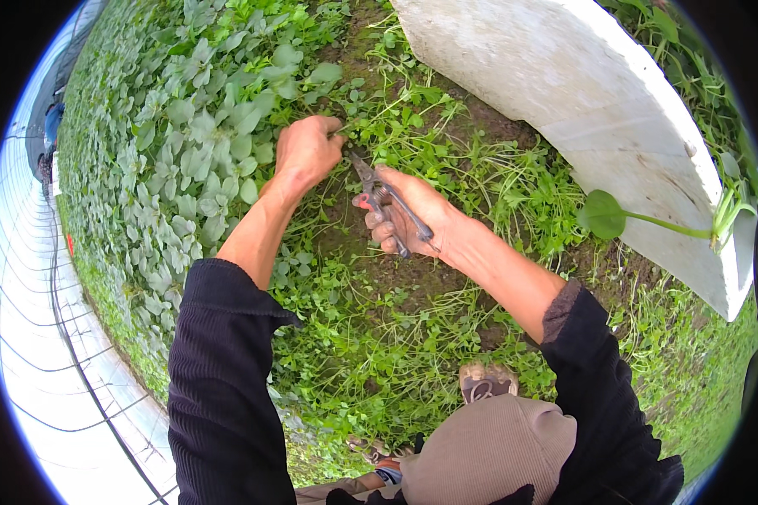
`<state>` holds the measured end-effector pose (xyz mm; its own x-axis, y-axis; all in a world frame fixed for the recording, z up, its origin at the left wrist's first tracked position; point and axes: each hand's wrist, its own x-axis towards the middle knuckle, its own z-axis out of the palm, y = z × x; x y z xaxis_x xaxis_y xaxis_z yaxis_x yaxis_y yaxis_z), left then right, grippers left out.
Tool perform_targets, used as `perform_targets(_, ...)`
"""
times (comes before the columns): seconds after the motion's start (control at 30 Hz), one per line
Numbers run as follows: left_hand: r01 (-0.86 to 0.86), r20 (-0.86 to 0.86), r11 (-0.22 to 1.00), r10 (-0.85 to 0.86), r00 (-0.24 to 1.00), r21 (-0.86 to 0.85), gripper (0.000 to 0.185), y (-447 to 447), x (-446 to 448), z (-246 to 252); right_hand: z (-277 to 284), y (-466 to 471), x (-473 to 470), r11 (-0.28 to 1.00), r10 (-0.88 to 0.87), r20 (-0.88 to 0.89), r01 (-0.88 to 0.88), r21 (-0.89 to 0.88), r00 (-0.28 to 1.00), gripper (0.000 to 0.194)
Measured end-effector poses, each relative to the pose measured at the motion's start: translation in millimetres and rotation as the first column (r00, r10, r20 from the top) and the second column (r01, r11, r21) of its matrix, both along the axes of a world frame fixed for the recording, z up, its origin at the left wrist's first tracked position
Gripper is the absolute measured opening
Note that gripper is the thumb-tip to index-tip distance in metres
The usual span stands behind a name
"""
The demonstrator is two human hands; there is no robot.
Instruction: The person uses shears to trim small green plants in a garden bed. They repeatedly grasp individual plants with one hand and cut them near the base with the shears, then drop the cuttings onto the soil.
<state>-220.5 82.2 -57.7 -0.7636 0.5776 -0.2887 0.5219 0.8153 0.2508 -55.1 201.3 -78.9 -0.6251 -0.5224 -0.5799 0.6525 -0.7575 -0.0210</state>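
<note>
My left hand (309, 151) is closed around a green plant stem (340, 131) low among the leaves; its fingertips are mostly hidden. Just below and to the right, my right hand (426, 211) holds a pair of pruning shears (365, 173) with dark, worn handles and a bit of red by the grip. The blades point up and left towards my left hand, close to the stems. Whether the blades touch a stem is hard to tell. Leafy green plants (423, 148) with thin stems sprawl over the brown soil (410, 274) around both hands.
A large white board or box wall (581, 101) curves across the upper right, with a round-leafed plant (606, 214) over its lower part. Taller broad-leafed plants (196, 151) fill the left. My knee (486, 448) and shoe (487, 382) are below. A person (53, 123) is far left, beside greenhouse film (31, 303).
</note>
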Motion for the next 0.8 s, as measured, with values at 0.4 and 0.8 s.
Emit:
perform_targets(0.4,-0.001,0.058,0.998,0.005,0.998,-0.06,0.022,-5,-4,8,3,-2,-3,0.999,0.005,-0.029,-0.004,0.048,1.0,0.053)
perform_targets(0.8,-0.039,-0.006,0.989,0.038,0.999,-0.141,0.037,-5,-2,8,-1,3,-3,0.999,-0.019,-0.02,0.02,0.048,1.0,0.049)
